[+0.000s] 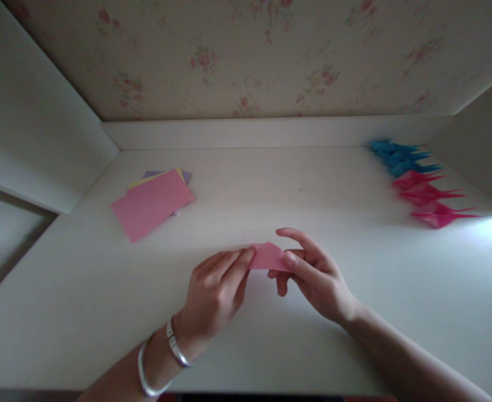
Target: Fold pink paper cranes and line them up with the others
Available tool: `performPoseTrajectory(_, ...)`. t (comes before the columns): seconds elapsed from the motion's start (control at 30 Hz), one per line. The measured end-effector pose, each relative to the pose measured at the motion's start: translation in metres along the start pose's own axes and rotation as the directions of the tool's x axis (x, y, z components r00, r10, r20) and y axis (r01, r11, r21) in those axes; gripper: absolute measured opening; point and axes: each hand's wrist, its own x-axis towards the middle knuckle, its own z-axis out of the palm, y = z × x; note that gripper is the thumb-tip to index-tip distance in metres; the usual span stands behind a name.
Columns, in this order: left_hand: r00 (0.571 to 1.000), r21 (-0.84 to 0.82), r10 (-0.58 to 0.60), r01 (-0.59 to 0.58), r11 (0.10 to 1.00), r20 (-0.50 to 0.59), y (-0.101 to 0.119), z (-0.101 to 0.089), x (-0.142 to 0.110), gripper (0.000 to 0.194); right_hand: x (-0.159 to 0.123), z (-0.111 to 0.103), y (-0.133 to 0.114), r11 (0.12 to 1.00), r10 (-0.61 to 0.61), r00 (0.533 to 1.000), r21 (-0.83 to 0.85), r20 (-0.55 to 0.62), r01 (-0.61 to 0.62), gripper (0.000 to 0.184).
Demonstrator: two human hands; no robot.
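Observation:
A small folded piece of pink paper (268,257) is held just above the white desk (82,312), near the middle. My left hand (216,290) pinches its left end with fingers and thumb pressed together; two silver bangles sit on that wrist. My right hand (313,273) grips the paper's right end between thumb and fingers, with the index finger stretched out above it.
A stack of coloured paper sheets (152,202), pink on top, lies at the back left. A row of folded paper figures stands at the back right, blue ones (400,156) behind pink ones (432,201). Floral wallpaper and white side panels enclose the desk.

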Motion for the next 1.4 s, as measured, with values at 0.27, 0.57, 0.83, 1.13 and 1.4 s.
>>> performPoseTrajectory(0.27,0.654,-0.778,-0.695,0.589,0.218,0.301,-0.002,0.005,0.016,0.035,0.001,-0.007,0.010,0.716,-0.535,0.844,-0.543,-0.023,0.439,0.026)
performPoseTrajectory(0.57,0.578,-0.845,-0.661,0.509,-0.166,0.478,0.002,0.004,0.022,0.024,0.003,-0.005,0.016,0.180,-0.528,0.718,-0.767,0.453,0.616,0.044)
performPoseTrajectory(0.83,0.607,-0.800,-0.636,0.599,-0.028,0.477,-0.001,0.004,0.019,0.020,0.002,-0.010,0.011,0.116,-0.510,0.686,-0.749,0.519,0.652,0.016)
performPoseTrajectory(1.13,0.654,-0.734,-0.609,0.658,0.168,0.448,0.002,-0.001,0.023,0.020,0.009,-0.007,0.003,0.515,-0.564,0.815,-0.716,0.132,0.472,0.006)
performPoseTrajectory(1.4,0.700,-0.761,-0.613,0.605,0.236,0.367,0.003,0.001,0.016,0.054,0.009,-0.001,0.008,0.748,-0.411,0.908,-0.598,-0.080,0.286,0.013)
